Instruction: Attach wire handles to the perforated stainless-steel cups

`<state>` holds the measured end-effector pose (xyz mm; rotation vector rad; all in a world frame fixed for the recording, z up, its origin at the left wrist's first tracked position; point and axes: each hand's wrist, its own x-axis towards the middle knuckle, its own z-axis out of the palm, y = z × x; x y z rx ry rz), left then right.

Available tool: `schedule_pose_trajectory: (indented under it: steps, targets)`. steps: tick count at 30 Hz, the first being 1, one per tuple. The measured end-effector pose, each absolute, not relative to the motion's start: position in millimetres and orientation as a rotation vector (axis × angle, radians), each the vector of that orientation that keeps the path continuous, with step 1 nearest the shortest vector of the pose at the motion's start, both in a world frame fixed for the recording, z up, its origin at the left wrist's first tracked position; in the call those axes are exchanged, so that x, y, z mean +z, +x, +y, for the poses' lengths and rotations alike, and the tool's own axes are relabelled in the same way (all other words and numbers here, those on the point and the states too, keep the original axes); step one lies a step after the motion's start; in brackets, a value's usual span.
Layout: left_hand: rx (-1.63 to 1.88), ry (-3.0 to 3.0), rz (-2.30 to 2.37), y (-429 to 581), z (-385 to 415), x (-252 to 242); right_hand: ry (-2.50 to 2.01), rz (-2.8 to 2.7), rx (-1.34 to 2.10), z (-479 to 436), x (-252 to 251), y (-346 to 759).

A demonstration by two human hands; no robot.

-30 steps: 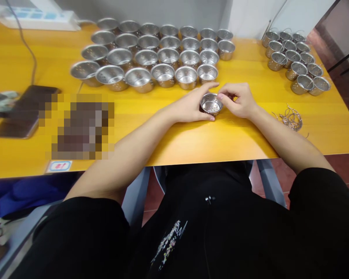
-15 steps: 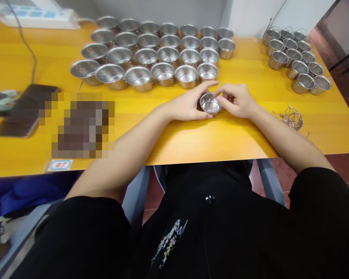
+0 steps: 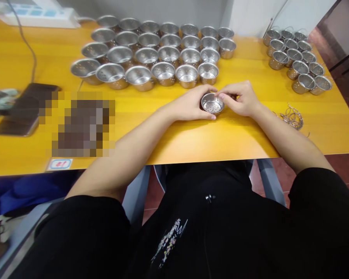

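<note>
Clasping a cup (image 3: pixel 211 104) on the worktop (image 3: pixel 192 145) with the left hand (image 3: pixel 191 104); pinching a wire (image 3: pixel 217 101) at its rim with the right hand (image 3: pixel 241 100). Beyond the left hand, other cups (image 3: pixel 163 76); right of the right hand, loose wires (image 3: pixel 292 117).

Between the near and far edges of the table (image 3: pixel 189 145), the left hand (image 3: pixel 188 104) is curved around a cup (image 3: pixel 211 109), its thumb on the near side. The right hand (image 3: pixel 241 100) pinches a thin wire (image 3: pixel 217 102) at the right part of the cup's rim. A heap of wires (image 3: pixel 292 117) lies toward the right edge. Rows of cups (image 3: pixel 140 79) stand toward the far edge, and handled cups (image 3: pixel 303 85) by the far right corner. At the near edge, on the left, is a label (image 3: pixel 61 164).
</note>
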<state>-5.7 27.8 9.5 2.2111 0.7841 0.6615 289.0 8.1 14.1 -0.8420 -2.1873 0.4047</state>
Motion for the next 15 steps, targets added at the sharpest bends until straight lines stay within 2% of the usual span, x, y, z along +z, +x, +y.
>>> schedule_pose_trajectory:
  steps: [15]
  targets:
    - [0.647, 2.260, 0.860, -9.4, 26.2, 15.9, -0.810, -2.181, 0.423, 10.0, 7.4, 292.5]
